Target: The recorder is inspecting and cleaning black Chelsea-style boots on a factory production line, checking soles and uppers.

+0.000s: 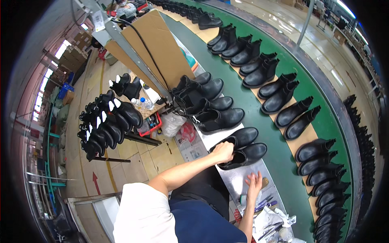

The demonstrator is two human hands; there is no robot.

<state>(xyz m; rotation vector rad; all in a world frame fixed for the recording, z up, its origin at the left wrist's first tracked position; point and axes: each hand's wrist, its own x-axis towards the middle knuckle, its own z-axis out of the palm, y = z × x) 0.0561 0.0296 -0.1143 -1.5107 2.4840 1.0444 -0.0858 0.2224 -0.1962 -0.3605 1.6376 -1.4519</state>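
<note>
My left hand (223, 152) grips the open top of a black ankle boot (248, 155) lying on its side on the grey workbench (231, 181). A second black boot (242, 136) lies just beyond it, touching it. My right hand (254, 184) is spread open, fingers apart, resting flat on the bench just below the boots and holding nothing. Further up the bench stand several more black boots (210, 103) in a cluster.
Pairs of black boots (279, 91) ride a green conveyor (259, 117) curving along the right. Pens and crumpled paper (267, 214) lie near my right hand. A rack of boots (105, 123) stands on the tiled floor at left. Cardboard sheets (158, 44) lean behind the bench.
</note>
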